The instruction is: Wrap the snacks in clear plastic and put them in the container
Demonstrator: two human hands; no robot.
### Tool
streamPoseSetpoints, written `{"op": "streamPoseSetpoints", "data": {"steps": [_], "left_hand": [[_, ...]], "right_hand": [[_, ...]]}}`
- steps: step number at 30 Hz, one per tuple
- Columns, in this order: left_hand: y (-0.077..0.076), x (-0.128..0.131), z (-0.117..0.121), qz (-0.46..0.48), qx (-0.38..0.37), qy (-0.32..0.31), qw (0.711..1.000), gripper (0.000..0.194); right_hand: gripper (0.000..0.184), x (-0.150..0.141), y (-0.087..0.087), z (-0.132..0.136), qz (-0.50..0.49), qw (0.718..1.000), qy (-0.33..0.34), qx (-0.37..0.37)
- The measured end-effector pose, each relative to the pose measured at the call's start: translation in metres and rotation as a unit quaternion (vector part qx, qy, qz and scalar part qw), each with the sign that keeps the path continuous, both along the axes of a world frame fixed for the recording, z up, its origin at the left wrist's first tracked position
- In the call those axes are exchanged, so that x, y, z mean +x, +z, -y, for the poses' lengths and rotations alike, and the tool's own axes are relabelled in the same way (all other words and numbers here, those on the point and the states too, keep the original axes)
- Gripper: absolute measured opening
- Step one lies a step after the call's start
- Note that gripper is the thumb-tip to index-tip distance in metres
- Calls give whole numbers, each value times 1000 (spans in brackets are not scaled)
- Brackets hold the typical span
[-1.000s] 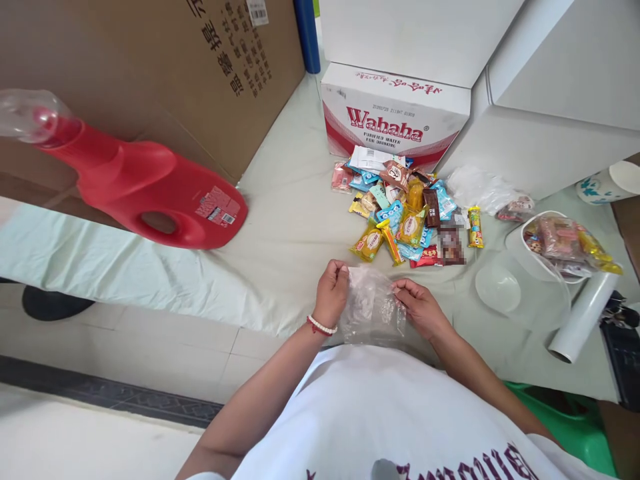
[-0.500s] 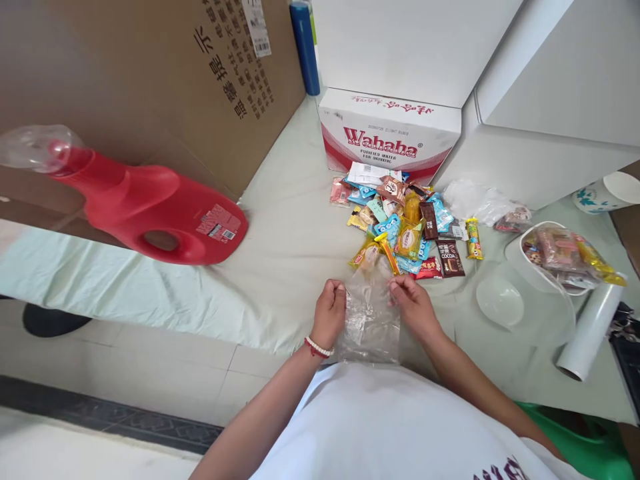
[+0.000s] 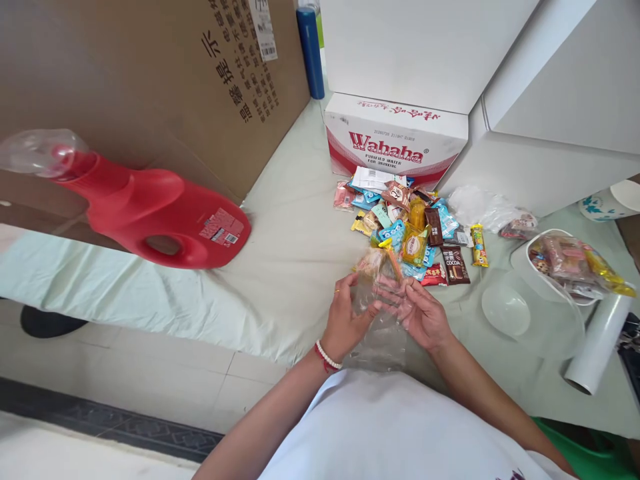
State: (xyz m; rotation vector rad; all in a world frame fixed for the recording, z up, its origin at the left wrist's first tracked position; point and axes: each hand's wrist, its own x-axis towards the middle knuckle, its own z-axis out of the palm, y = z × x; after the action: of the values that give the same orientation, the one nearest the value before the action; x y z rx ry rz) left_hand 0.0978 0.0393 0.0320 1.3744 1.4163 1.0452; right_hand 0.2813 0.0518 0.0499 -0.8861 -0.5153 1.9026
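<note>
A thin transparent plastic bag point(image 3: 383, 347) lies between my hands at the table's front edge, its mouth towards the pile of wrapped snacks point(image 3: 415, 243). My left hand point(image 3: 345, 323) closes on the bag's left side, thumb across the film. On the opposite side, my right hand point(image 3: 425, 317) pinches the plastic near the mouth with thumb and fingers. Some fingertips are blurred behind or inside the film. Yellow and orange wrappers just beyond the mouth show partly through the plastic. A brown cocoa packet point(image 3: 455, 265) lies to the right of the pile.
Behind the pile stands a Wahaha water carton point(image 3: 395, 143). A red detergent jug point(image 3: 165, 213) and a big cardboard box point(image 3: 150, 87) occupy the left. To the right are a white tub point(image 3: 525, 260) of snacks, a translucent lid point(image 3: 505, 310) and a plastic-film roll point(image 3: 597, 343).
Both hands have moved inward, and my left thumb has swung right across the bag. The bag's mouth is now spread between the fingers, where before its edges were pinched. The view has shifted slightly.
</note>
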Motion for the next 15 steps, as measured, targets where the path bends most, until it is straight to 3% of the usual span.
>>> {"op": "streamPoseSetpoints", "data": {"steps": [2,4,8,11,15], "left_hand": [[0,8,-4,97,-33,-41,994,78],[0,14,-8,171,-63,-46,982,71],[-2,15,-12,212,-96,50,971,35],[-1,11,-11,269,-109,82,954,34],[7,2,-10,366,-179,78,910,39]], "right_hand": [[24,-2,2,1,1,1000,15,2],[24,-4,3,2,6,1000,29,6],[25,-4,4,4,41,999,14,32],[29,-2,2,4,103,993,-38,33],[35,1,-4,2,180,980,-85,17]]}}
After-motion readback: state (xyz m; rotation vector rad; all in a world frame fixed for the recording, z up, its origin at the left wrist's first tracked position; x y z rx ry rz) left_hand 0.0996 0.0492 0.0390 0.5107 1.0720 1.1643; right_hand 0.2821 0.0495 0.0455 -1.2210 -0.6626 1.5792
